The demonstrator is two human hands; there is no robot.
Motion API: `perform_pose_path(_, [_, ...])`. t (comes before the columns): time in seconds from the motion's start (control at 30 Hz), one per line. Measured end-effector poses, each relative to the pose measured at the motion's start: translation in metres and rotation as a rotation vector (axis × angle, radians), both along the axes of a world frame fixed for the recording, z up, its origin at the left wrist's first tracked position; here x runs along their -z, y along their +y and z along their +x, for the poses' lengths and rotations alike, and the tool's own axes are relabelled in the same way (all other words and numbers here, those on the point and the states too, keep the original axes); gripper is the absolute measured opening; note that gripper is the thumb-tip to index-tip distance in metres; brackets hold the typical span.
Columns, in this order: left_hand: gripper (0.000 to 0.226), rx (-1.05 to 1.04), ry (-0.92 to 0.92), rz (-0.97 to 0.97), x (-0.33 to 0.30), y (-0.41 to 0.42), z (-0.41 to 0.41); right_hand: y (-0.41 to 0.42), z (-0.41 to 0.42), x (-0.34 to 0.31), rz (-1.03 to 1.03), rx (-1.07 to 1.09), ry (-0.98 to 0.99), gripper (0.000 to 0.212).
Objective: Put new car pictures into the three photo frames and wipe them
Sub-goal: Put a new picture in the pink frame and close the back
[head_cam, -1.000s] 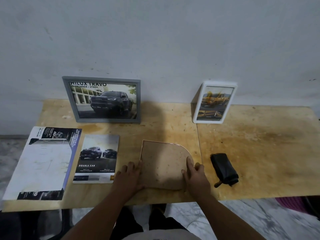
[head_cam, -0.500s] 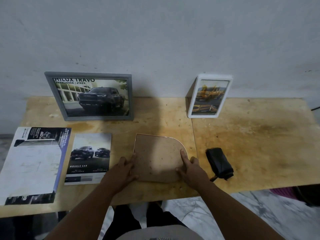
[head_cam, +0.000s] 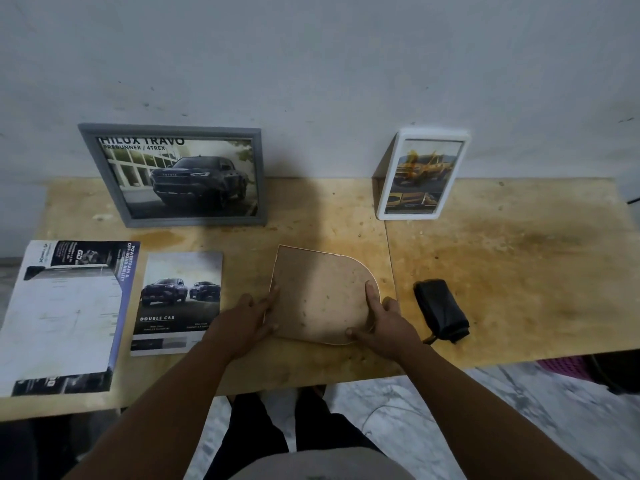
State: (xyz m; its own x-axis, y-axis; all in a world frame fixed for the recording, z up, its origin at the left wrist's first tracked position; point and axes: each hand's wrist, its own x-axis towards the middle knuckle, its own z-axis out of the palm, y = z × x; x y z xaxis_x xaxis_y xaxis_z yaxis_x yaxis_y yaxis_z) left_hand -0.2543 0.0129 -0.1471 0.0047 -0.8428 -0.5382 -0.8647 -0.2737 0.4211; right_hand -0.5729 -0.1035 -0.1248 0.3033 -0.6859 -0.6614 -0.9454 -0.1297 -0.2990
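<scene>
While both hands press on the third frame (head_cam: pixel 320 294), two frames already stand filled!

Left hand (head_cam: pixel 247 315) lies flat, fingers spread, against the frame's near-left edge; right hand (head_cam: pixel 382 318) clamps its rounded corner, thumb under the bottom edge, fingers on top. Face-down on the bench (head_cam: pixel 502 271), the frame shows only its brown back. Beyond the left hand, the grey frame (head_cam: pixel 173 174) holds a dark truck picture; beyond the right, the white frame (head_cam: pixel 420 176) holds a yellow one. Just left of the left hand lies a loose print (head_cam: pixel 178 301), likely next in. Right of the right hand sits a rolled black cloth (head_cam: pixel 441 311), so wiping looks undone. Whether the face-down frame has a picture can't be told, and no clips on its back can be made out.
</scene>
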Motion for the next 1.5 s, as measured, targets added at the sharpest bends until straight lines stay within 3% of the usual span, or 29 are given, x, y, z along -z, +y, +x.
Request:
perform_pose_path(0.17, [0.078, 0.098, 0.04, 0.025, 0.004, -0.004, 0.017, 0.002, 0.005, -0.001, 0.008, 0.051, -0.008, 0.117])
perform_pose_path(0.43, [0.085, 0.094, 0.122, 0.047, 0.01, -0.022, 0.016, 0.004, 0.01, -0.003, 0.025, 0.09, -0.003, 0.117])
perform_pose_path(0.73, [0.086, 0.08, 0.091, 0.006, -0.003, -0.019, 0.014, 0.005, 0.012, -0.005, 0.01, 0.156, -0.037, 0.118])
perform_pose_path(0.83, [0.098, 0.013, 0.044, -0.035, -0.009, -0.014, -0.006, 0.015, 0.009, -0.006, -0.043, 0.335, -0.203, 0.101])
perform_pose_path(0.97, [0.114, -0.039, 0.007, -0.027, -0.004, -0.007, -0.038, 0.016, 0.009, -0.005, -0.01, 0.761, -0.411, 0.077])
perform_pose_path(1.1, [0.109, -0.06, 0.005, -0.059, 0.001, -0.006, -0.043, 0.008, 0.021, -0.012, 0.009, 0.988, -0.448, 0.02])
perform_pose_path(1.23, [0.108, -0.058, -0.028, -0.054, 0.0, -0.006, -0.044, 0.006, 0.024, -0.005, -0.076, 1.109, -0.428, 0.024])
perform_pose_path(1.33, [0.105, -0.039, -0.088, -0.052, -0.001, -0.003, -0.046, 0.002, 0.019, -0.01, -0.014, 1.2, -0.481, 0.021])
perform_pose_path(1.5, [0.068, 0.006, -0.2, -0.362, -0.02, -0.007, -0.035, -0.02, 0.008, -0.056, 0.148, 1.122, -0.627, 0.017])
